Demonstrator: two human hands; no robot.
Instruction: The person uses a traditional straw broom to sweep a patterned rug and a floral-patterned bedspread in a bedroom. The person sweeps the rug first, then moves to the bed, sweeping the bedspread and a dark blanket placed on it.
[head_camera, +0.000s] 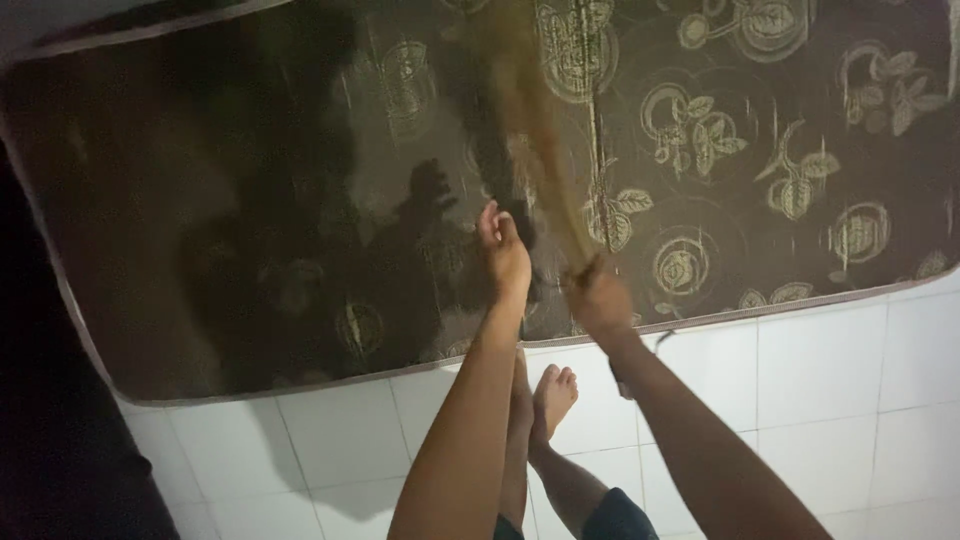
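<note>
Mattress (250, 200) lies flat on white tiled floor (820, 400), brown fabric with a pale leaf-and-circle print. Its near edge, piped in lighter trim, runs from lower left up toward the right, and its left corner is rounded. I see bare tile along that whole near edge, widest at right; at far left a dark strip borders the mattress and I cannot tell what it is.

My right hand (597, 298) sits just over the near edge, grip closed around the handle end of a long soft broom (535, 110). The broom is motion-blurred and reaches up and away across the mattress top toward the far side.

My left hand (505, 255) is just beside the right, over the mattress surface, fingers loosely extended, grip open and holding nothing. Whether it touches the fabric, I cannot tell.

My bare foot (552, 395) stands on tile just short of the mattress edge.
</note>
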